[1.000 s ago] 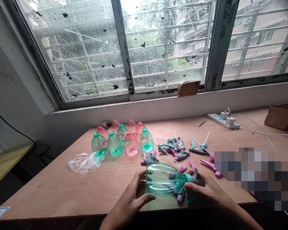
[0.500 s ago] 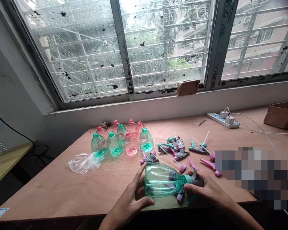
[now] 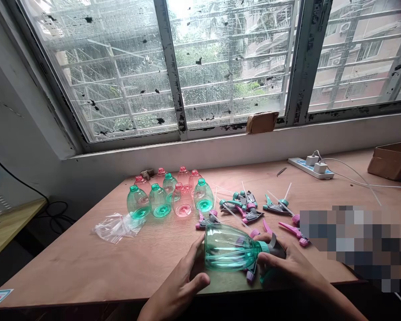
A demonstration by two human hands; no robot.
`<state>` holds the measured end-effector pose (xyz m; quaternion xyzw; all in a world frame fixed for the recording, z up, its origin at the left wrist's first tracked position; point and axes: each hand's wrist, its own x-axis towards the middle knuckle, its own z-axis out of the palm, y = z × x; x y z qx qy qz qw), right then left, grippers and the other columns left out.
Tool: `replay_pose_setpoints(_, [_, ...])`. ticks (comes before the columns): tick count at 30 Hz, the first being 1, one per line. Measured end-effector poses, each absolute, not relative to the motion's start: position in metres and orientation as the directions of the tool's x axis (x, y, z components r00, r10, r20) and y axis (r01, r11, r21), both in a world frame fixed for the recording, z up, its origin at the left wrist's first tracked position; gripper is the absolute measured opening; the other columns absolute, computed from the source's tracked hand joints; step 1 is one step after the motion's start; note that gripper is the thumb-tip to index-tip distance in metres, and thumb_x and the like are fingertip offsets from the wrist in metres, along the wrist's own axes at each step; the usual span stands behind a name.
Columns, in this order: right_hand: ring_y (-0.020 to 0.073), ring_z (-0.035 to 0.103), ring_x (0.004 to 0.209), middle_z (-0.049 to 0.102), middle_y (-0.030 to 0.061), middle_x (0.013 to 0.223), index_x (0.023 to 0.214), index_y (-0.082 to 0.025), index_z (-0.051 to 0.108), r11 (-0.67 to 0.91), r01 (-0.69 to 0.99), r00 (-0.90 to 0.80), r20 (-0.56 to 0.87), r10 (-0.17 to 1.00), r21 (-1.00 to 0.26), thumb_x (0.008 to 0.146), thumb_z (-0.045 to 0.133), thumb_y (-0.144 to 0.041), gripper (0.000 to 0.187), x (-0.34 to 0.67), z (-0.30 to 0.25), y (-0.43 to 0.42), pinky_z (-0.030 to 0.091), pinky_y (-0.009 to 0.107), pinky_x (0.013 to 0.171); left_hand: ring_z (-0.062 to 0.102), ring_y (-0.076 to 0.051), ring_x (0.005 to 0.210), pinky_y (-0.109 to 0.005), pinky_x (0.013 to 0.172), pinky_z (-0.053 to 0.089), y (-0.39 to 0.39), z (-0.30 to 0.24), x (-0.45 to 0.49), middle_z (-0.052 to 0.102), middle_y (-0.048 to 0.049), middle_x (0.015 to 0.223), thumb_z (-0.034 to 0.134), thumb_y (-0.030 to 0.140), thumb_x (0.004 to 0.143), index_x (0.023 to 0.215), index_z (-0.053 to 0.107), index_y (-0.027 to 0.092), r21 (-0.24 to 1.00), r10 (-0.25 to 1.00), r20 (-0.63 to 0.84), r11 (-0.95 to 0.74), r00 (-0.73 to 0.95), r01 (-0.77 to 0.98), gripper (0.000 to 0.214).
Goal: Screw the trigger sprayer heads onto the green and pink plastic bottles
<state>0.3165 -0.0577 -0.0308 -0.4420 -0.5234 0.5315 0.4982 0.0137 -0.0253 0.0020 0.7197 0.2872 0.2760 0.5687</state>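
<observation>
A clear green spray bottle [image 3: 230, 252] lies on its side in the air above the table's front edge, its base to the left. Its grey and teal trigger head [image 3: 274, 248] is screwed against the neck, with a straw inside the bottle. My right hand [image 3: 287, 263] is closed around that head and neck. Beside the base, my left hand [image 3: 189, 272] is open, thumb stretched out clear of the bottle; its fingertips are partly hidden at the base. Loose trigger sprayers [image 3: 250, 214], pink, teal and grey, lie behind and under the bottle.
Several open green bottles [image 3: 159, 203] and pink bottles [image 3: 182, 203] stand at the back left. A crumpled plastic bag [image 3: 115, 228] lies before them. Further right are a power strip [image 3: 310, 168] with plugs and a cardboard box [image 3: 392, 161]. A blurred patch covers the right side.
The bottle has shifted slightly right and turned a little about its length. My left thumb and fingers have loosened from its base. My right hand stays on the trigger head.
</observation>
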Motion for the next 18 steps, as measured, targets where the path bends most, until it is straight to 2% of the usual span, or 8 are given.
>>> replay_pose_setpoints(3, [0.0217, 0.070, 0.068, 0.075, -0.0001, 0.070, 0.103, -0.018, 0.069, 0.059, -0.048, -0.119, 0.064, 0.991, -0.997, 0.079, 0.082, -0.046, 0.040, 0.317, -0.030, -0.058, 0.053, 0.030, 0.065, 0.042, -0.036, 0.143, -0.050, 0.119, 0.035, -0.023, -0.001, 0.015, 0.042, -0.0116, 0.159, 0.061, 0.056, 0.093, 0.156, 0.031, 0.030, 0.974, 0.744, 0.089, -0.204, 0.662, 0.097, 0.074])
replay_pose_setpoints(9, [0.0222, 0.068, 0.068, 0.074, 0.0005, 0.070, 0.099, -0.017, 0.068, 0.055, -0.027, -0.103, 0.057, 0.993, -0.998, 0.078, 0.082, -0.046, 0.039, 0.317, -0.031, -0.058, 0.052, 0.032, 0.066, 0.043, -0.032, 0.141, -0.047, 0.115, 0.041, -0.020, -0.009, 0.017, 0.031, -0.0076, 0.163, 0.062, 0.051, 0.095, 0.158, 0.018, 0.041, 0.979, 0.786, 0.158, -0.203, 0.598, 0.007, 0.078])
replay_pose_setpoints(12, [0.0228, 0.069, 0.066, 0.076, 0.0020, 0.069, 0.101, -0.016, 0.066, 0.045, -0.040, -0.111, 0.049, 0.993, -0.998, 0.079, 0.082, -0.047, 0.041, 0.316, -0.032, -0.059, 0.052, 0.033, 0.066, 0.046, -0.032, 0.138, -0.047, 0.113, 0.045, -0.022, -0.006, 0.018, 0.024, -0.0039, 0.165, 0.061, 0.046, 0.097, 0.154, 0.029, 0.045, 0.971, 0.772, 0.181, -0.238, 0.610, 0.014, 0.066])
replay_pose_setpoints(14, [0.0221, 0.069, 0.065, 0.076, 0.0023, 0.068, 0.100, -0.016, 0.066, 0.052, -0.045, -0.100, 0.057, 0.993, -0.998, 0.079, 0.081, -0.047, 0.041, 0.316, -0.032, -0.059, 0.052, 0.032, 0.065, 0.048, -0.032, 0.136, -0.046, 0.114, 0.044, -0.022, -0.006, 0.018, 0.022, -0.0015, 0.165, 0.072, 0.037, 0.091, 0.152, 0.034, 0.047, 0.965, 0.770, 0.173, -0.257, 0.615, 0.051, 0.072])
replay_pose_setpoints(16, [0.0212, 0.068, 0.064, 0.076, 0.0020, 0.067, 0.099, -0.016, 0.065, 0.060, -0.064, -0.098, 0.066, 0.993, -0.996, 0.080, 0.080, -0.047, 0.039, 0.316, -0.031, -0.059, 0.052, 0.032, 0.065, 0.051, -0.031, 0.132, -0.044, 0.111, 0.047, -0.021, -0.008, 0.018, 0.026, -0.0017, 0.162, 0.083, 0.024, 0.081, 0.150, 0.035, 0.049, 0.960, 0.785, 0.156, -0.263, 0.599, 0.095, 0.088])
replay_pose_setpoints(18, [0.0208, 0.069, 0.064, 0.076, 0.0017, 0.067, 0.098, -0.016, 0.065, 0.059, -0.087, -0.107, 0.068, 0.992, -0.994, 0.081, 0.080, -0.047, 0.038, 0.316, -0.031, -0.059, 0.052, 0.031, 0.065, 0.057, -0.028, 0.122, -0.044, 0.105, 0.051, -0.019, -0.012, 0.018, 0.040, -0.0047, 0.150, 0.082, 0.016, 0.078, 0.150, 0.035, 0.047, 0.963, 0.798, 0.134, -0.243, 0.587, 0.112, 0.091])
